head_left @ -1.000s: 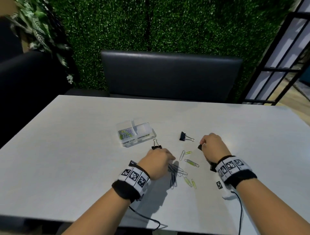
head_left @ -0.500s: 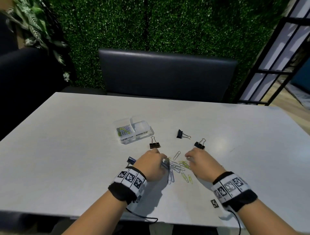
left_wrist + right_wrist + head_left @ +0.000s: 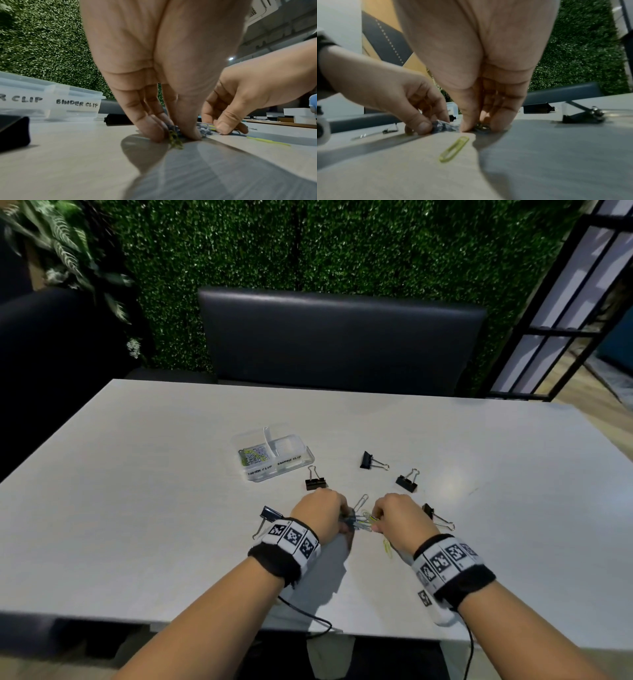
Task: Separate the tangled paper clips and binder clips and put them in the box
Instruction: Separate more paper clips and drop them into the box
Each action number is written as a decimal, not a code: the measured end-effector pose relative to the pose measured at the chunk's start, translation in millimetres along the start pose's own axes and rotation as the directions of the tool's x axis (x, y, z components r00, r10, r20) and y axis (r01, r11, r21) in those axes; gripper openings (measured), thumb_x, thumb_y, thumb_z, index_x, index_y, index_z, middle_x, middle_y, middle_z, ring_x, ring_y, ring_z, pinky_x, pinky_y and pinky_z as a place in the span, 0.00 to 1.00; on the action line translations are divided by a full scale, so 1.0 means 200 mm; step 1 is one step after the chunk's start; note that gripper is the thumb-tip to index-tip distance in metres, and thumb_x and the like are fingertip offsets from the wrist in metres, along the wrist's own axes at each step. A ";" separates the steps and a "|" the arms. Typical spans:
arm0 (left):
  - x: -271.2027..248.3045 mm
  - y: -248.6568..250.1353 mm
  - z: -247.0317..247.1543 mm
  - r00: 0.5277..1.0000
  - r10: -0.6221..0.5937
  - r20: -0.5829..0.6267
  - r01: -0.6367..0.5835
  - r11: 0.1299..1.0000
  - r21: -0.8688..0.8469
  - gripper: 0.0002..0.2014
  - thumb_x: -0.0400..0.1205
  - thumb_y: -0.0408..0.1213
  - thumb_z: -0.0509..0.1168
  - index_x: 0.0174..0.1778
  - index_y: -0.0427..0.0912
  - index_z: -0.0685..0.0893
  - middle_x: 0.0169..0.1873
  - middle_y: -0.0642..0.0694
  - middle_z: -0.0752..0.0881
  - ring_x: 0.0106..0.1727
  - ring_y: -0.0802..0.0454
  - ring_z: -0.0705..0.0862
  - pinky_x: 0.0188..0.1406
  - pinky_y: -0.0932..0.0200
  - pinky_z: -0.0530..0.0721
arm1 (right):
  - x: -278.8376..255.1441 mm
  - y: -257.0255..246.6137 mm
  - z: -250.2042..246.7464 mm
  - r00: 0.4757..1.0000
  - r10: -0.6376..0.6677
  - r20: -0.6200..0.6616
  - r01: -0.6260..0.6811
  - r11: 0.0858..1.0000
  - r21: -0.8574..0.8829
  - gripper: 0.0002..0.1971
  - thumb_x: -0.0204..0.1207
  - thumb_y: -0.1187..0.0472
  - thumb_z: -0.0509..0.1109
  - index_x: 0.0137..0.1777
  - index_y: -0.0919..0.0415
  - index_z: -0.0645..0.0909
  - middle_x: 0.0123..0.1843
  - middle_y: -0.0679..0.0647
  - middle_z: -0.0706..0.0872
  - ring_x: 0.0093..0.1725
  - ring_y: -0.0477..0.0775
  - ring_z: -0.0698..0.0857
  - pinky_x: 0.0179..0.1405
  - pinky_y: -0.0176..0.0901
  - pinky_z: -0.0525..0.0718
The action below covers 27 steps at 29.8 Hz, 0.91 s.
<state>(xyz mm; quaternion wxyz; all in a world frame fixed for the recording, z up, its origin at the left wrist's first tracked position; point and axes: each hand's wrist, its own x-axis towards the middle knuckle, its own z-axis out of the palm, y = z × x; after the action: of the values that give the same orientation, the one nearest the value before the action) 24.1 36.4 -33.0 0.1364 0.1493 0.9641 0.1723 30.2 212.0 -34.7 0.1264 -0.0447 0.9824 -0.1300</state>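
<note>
Pinching at opposite ends of the tangled paper clips (image 3: 359, 520) near the table's (image 3: 137, 508) front middle, the left hand (image 3: 318, 517) and right hand (image 3: 399, 518) both have fingertips and thumbs closed on the little knot. One yellow-green clip (image 3: 453, 148) lies loose just beside them. Around the hands, five binder clips (image 3: 406, 482) sit scattered, none boxed. Farther back, the clear box (image 3: 294, 463) holds some paper clips in one compartment; its other compartment looks empty. Most of the sorting, I'd judge, remains.
</note>
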 end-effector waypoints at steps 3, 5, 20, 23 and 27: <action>0.01 -0.01 0.00 0.999 -0.038 0.012 0.038 0.998 -0.049 0.11 0.78 0.38 0.75 0.56 0.49 0.92 0.55 0.42 0.91 0.57 0.42 0.89 0.59 0.48 0.87 | 0.01 0.02 -0.01 0.998 0.055 -0.005 -0.054 0.997 0.058 0.03 0.75 0.62 0.77 0.47 0.58 0.88 0.50 0.56 0.90 0.51 0.57 0.87 0.48 0.44 0.83; 0.01 -0.03 0.00 0.999 -0.053 0.008 0.054 0.995 -0.086 0.09 0.77 0.38 0.76 0.53 0.50 0.93 0.53 0.43 0.92 0.54 0.42 0.90 0.58 0.48 0.88 | 0.00 0.03 -0.01 0.997 0.075 -0.011 -0.073 0.993 0.097 0.02 0.75 0.62 0.77 0.45 0.56 0.88 0.48 0.54 0.91 0.48 0.56 0.88 0.47 0.45 0.85; -0.10 -0.18 -0.25 0.978 -0.127 -0.168 0.047 0.909 -0.414 0.08 0.77 0.43 0.79 0.48 0.45 0.95 0.33 0.52 0.91 0.37 0.54 0.89 0.41 0.64 0.83 | 0.15 -0.19 -0.16 0.994 0.084 -0.074 -0.014 0.750 0.661 0.05 0.71 0.64 0.81 0.41 0.58 0.87 0.38 0.58 0.91 0.35 0.55 0.90 0.30 0.44 0.87; -0.10 -0.36 -0.42 0.927 -0.286 -0.242 0.113 0.830 -0.546 0.05 0.77 0.42 0.79 0.41 0.47 0.92 0.34 0.48 0.94 0.38 0.53 0.94 0.44 0.60 0.90 | 0.28 -0.38 -0.18 0.998 0.033 -0.056 0.015 0.726 0.687 0.05 0.72 0.64 0.81 0.40 0.58 0.87 0.35 0.57 0.90 0.34 0.54 0.89 0.28 0.45 0.87; 0.01 -0.59 -0.59 0.825 -0.467 -0.318 0.204 0.771 -0.604 0.07 0.77 0.41 0.79 0.34 0.48 0.89 0.30 0.45 0.93 0.36 0.51 0.93 0.45 0.56 0.92 | 0.45 -0.63 -0.22 1.000 -0.017 -0.015 0.023 0.717 0.696 0.05 0.72 0.67 0.80 0.40 0.64 0.86 0.32 0.58 0.88 0.28 0.55 0.86 0.33 0.48 0.90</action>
<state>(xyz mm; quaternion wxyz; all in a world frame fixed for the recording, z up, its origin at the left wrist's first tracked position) -42.5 -102.8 30.4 -0.0246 -0.1198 0.8892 0.4408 -61.7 91.3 18.5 0.1287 -0.0042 0.8615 -0.4911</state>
